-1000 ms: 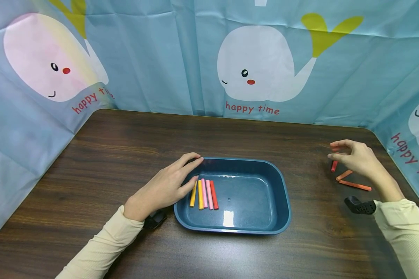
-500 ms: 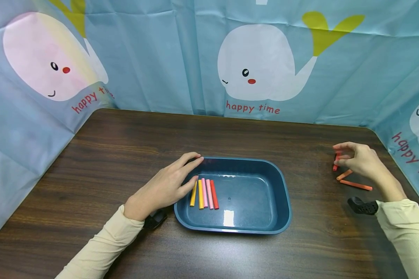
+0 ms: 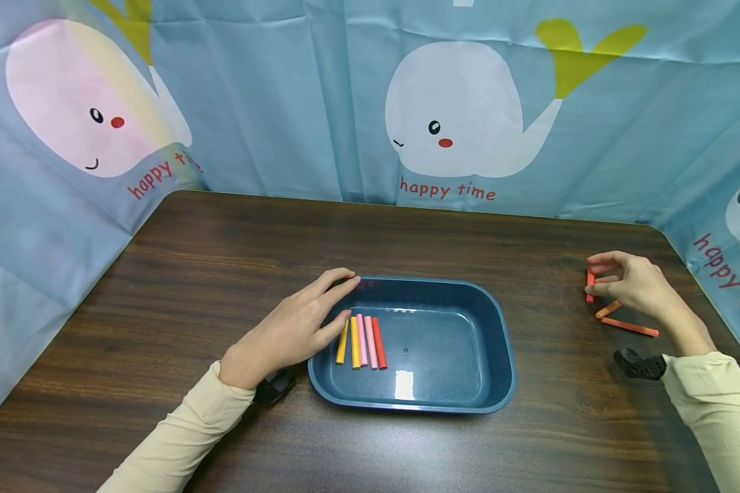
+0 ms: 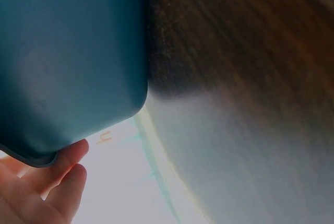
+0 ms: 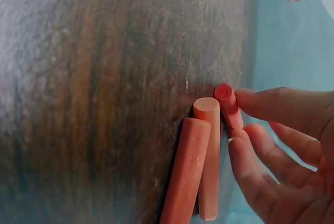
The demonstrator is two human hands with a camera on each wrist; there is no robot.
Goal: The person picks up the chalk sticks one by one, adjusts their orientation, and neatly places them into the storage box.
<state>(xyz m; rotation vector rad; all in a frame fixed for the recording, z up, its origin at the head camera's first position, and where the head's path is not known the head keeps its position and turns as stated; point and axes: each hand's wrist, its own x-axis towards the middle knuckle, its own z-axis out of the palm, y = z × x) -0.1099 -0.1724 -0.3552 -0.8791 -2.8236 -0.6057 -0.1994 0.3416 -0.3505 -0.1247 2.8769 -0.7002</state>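
Note:
A blue plastic tray [image 3: 444, 408] holds a row of chalk sticks: yellow ones, pink ones [image 3: 371, 342] and a red one [image 3: 379, 344]. My left hand [image 3: 286, 332] rests on its left end, fingers along the rim and thumb reaching over the inside. At the right of the table, my right hand [image 3: 638, 282] pinches a red chalk stick [image 5: 225, 98] between thumb and fingertips. Beside that stick lie two orange chalk sticks, a paler one [image 5: 209, 156] and a darker one [image 5: 187, 174], which the hand does not grip.
The dark wooden table [image 3: 222, 260] runs under everything. Behind it and at both sides hangs a blue curtain [image 3: 271, 103] with whale prints. A black strap device [image 3: 640, 364] sits at the right wrist, and another [image 3: 275, 388] at the left.
My right hand has come down onto the red chalk stick and pinches it; the stick has shifted slightly and turned. The left hand and the tray look the same as before.

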